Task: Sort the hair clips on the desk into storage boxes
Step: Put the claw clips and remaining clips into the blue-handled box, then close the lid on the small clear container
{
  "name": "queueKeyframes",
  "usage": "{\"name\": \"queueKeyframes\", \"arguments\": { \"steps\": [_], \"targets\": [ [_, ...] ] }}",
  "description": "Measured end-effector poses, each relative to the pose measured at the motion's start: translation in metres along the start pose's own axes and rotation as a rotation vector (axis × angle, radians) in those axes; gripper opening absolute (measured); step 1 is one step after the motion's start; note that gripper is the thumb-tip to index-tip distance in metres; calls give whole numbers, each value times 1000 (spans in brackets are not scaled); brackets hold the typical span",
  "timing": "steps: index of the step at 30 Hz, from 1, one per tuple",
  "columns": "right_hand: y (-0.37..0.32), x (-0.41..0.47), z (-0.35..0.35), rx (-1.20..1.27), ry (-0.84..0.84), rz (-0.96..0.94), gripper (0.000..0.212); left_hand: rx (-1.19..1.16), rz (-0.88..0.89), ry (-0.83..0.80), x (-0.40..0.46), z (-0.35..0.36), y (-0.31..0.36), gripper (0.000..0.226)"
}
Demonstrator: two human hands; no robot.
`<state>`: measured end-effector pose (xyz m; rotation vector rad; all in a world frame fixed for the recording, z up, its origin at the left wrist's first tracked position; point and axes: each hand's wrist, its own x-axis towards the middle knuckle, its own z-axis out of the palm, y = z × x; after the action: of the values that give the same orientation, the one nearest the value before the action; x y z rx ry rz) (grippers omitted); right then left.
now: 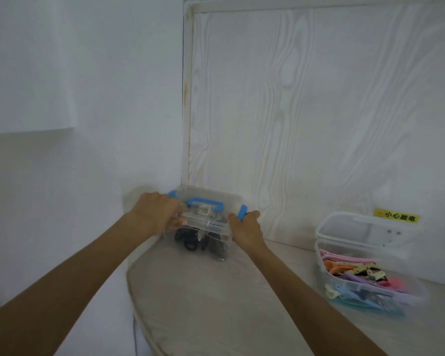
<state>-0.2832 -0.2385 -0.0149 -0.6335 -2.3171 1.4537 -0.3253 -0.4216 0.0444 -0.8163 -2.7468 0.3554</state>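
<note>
- Progress: no loose clips show on the tabletop (198, 299); dark hair clips (203, 240) lie inside the lidded clear storage box (206, 222) with blue handle and latches, near the corner. Pastel hair clips (355, 276) fill the open box (365, 253) at right, well apart. Sorting looks nearly finished; probably only closing remains.
- Left hand (156, 211): arm outstretched, fingers curled over the lid's left end, gripping it.
- Right hand (246, 227): arm outstretched, grip closed on the right end at the blue latch (242, 211).

Two bare forearms reach forward side by side. The left hand (156, 211) and right hand (246, 228) each curl their fingers (176, 222), gripping opposite ends.
</note>
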Motion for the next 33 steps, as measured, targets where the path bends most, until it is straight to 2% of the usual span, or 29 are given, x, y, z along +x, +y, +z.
{"name": "queueKeyframes", "arguments": {
  "steps": [4, 7, 9, 12, 14, 16, 17, 19, 22, 24, 27, 29, 31, 33],
  "targets": [
    [0, -16, -8, -49, -97, 35, 60, -22, -44, -58, -6, -2, 8, 41],
    [-1, -37, -37, -182, -140, -47, 70, -39, -110, 36, -19, -5, 15, 53],
    [-1, -52, -74, -334, -34, -276, 56, -86, -62, 230, -21, -13, 32, 60],
    [0, -74, -142, -538, 241, -652, 26, -334, 109, 494, -15, -40, 85, 53],
    [5, -77, -185, -628, 432, -764, 20, -459, 193, 570, -8, -59, 130, 53],
    [18, -77, -229, -681, 539, -739, 26, -505, 246, 535, 1, -76, 178, 63],
    [25, -76, -246, -689, 530, -696, 34, -503, 271, 510, 5, -80, 198, 70],
    [45, -77, -276, -760, 402, -602, 55, -478, 339, 474, 12, -86, 234, 78],
    [79, -77, -299, -910, 221, -548, 72, -380, 462, 521, 18, -82, 270, 62],
    [94, -77, -304, -1004, 247, -582, 64, -328, 529, 588, 18, -80, 281, 41],
    [103, -79, -298, -1110, 374, -743, 41, -262, 590, 592, 14, -69, 282, 29],
    [110, -84, -291, -1075, 346, -811, 28, -206, 639, 599, 4, -53, 273, 29],
    [125, -90, -282, -1053, 287, -838, 25, -174, 706, 639, -5, -30, 269, 37],
    [142, -97, -277, -1038, 263, -871, 27, -221, 742, 691, -13, -13, 270, 26]
  ]
}}
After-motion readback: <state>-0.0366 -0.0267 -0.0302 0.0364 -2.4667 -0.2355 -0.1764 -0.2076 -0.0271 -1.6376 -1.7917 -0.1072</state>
